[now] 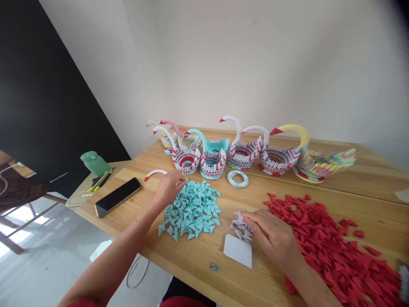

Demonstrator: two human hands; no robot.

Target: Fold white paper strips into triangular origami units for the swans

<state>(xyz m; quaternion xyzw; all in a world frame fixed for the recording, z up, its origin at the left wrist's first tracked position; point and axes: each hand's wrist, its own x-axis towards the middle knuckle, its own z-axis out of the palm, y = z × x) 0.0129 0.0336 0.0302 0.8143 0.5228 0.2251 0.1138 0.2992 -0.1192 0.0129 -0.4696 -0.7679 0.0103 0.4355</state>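
Observation:
My left hand [169, 187] is over the upper left edge of a pile of turquoise folded paper triangles [194, 209]. Its fingers are drawn together, and what they hold, if anything, is hidden. Just behind it lies a curved white neck piece [156, 172] with a red and yellow tip. My right hand [271, 234] pinches at a small heap of white folded paper triangles [240, 226]. Below that heap is a stack of white paper slips [238, 250]. To the right of this hand spreads a large pile of red folded paper triangles [329, 238].
Several finished paper swans [244, 153] stand along the back of the wooden table [204, 266]. A turquoise and white paper ring [237, 179] lies before them. A phone [118, 197] is at the left, with a green bottle [95, 163] beyond. A small turquoise piece [214, 266] lies near the front edge.

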